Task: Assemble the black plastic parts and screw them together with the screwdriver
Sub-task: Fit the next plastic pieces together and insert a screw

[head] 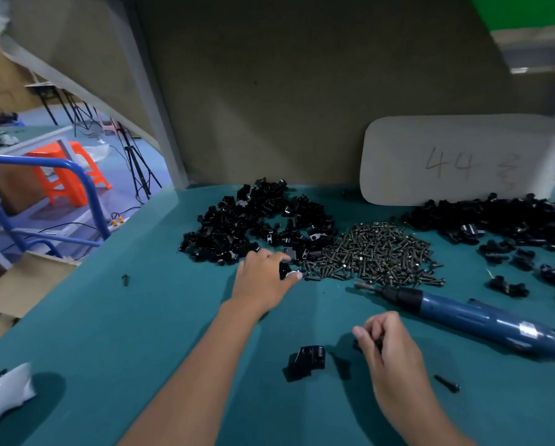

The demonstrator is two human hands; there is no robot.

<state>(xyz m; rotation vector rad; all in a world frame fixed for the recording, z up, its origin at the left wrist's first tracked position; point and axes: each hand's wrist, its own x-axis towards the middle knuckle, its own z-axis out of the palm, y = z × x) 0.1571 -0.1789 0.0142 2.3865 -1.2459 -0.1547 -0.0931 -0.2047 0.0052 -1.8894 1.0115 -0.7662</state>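
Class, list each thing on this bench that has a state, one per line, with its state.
Left hand: pinching a black part beside the pile.
Right hand: curled round a small black piece.
Screwdriver: lying unheld on the mat.
Loose black part: resting alone, untouched.
Single screw: lying loose.

Only the person's two arms come into view from the bottom edge. Both forearms are bare up to the edge of the frame, with no sleeve, cuff or glove on either one. The left hand (263, 278) has no ring, watch or strap at the wrist that I can see, and the nail on its thumb is short and pale. The right hand (387, 344) is bare as well, with no band on the wrist and nothing on the fingers. Nothing else of the body or clothing shows.
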